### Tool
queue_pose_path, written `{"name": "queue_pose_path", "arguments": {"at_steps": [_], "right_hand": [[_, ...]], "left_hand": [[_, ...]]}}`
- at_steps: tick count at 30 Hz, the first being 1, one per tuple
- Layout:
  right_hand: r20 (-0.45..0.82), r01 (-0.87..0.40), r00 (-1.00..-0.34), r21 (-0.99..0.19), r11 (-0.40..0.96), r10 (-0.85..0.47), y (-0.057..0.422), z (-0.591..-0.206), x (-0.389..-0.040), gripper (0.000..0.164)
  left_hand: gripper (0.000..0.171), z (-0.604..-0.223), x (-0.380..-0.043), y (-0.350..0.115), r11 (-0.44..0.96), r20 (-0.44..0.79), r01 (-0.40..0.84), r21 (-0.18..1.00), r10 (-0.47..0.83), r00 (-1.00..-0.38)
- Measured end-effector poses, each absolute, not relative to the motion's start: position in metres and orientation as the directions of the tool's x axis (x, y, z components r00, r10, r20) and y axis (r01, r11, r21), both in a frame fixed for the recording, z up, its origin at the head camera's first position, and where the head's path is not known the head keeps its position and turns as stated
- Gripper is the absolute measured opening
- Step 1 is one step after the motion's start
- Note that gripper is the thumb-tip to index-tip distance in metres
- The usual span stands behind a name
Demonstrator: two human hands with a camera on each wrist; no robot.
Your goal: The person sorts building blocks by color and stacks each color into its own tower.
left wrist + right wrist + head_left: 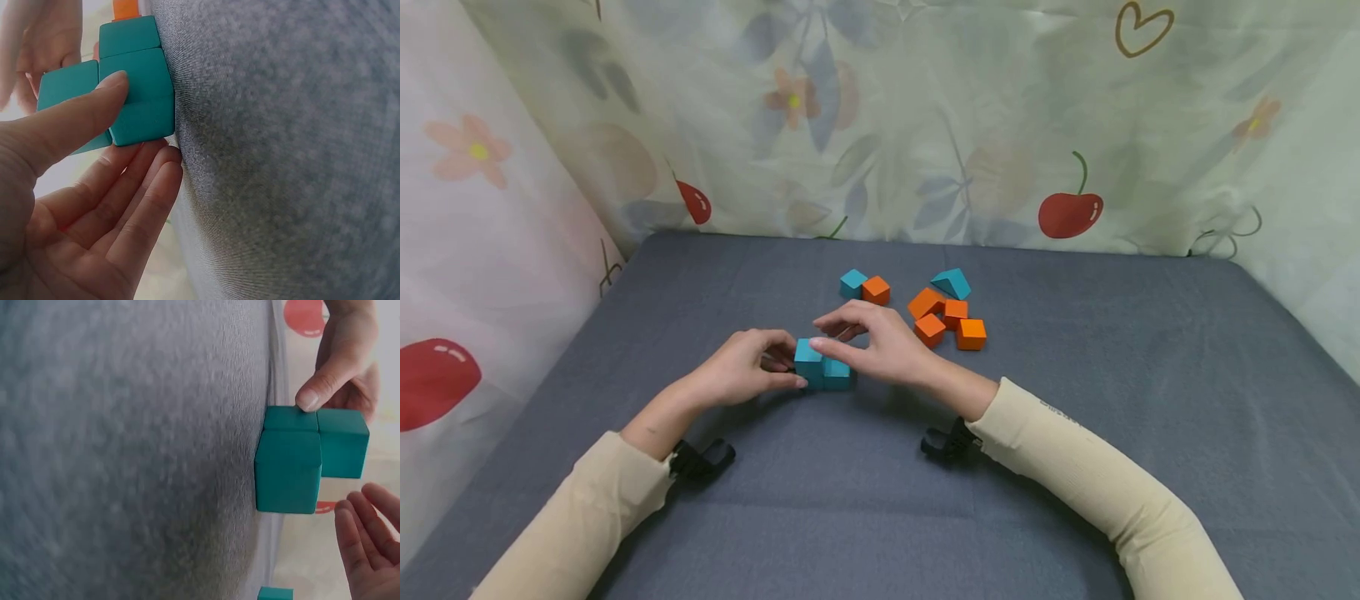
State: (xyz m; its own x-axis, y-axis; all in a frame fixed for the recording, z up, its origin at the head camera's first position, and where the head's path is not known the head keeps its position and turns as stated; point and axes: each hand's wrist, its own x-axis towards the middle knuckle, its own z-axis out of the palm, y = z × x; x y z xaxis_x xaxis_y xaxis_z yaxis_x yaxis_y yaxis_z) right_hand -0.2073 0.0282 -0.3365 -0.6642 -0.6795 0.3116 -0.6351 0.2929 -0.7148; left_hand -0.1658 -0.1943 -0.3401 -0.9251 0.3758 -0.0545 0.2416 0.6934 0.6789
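Three teal cubes stand together on the table: a lower left cube (pixel 147 115), a lower right cube (pixel 287 475) beside it, and an upper cube (pixel 807 358) stacked on the lower left one. My left hand (pixel 748 367) pinches the lower left cube, its thumb pressed on the near face and the other fingers behind. My right hand (pixel 880 342) hovers to the right of the stack with its fingers loosely extended. Its thumb overlaps the upper cube in the head view, while its fingertips (pixel 350 515) stand apart from the cubes in the right wrist view.
Farther back lie a teal block (pixel 852 283) and an orange block (pixel 876 290) side by side. To their right sit several orange blocks (pixel 972 334) and a teal triangular block (pixel 952 283). A patterned curtain (pixel 1000 125) borders the grey cloth-covered table (pixel 865 517).
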Motion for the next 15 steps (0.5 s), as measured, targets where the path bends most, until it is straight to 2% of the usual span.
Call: {"name": "queue_pose_path", "arguments": {"at_steps": [15], "right_hand": [[0.309, -0.506, -0.851, -0.697, 0.508, -0.424, 0.02, -0.341, -0.239, 0.025]], "left_hand": [[0.027, -0.34, -0.166, -0.193, 0.687, -0.046, 0.242, 0.685, 0.372, -0.927]]}}
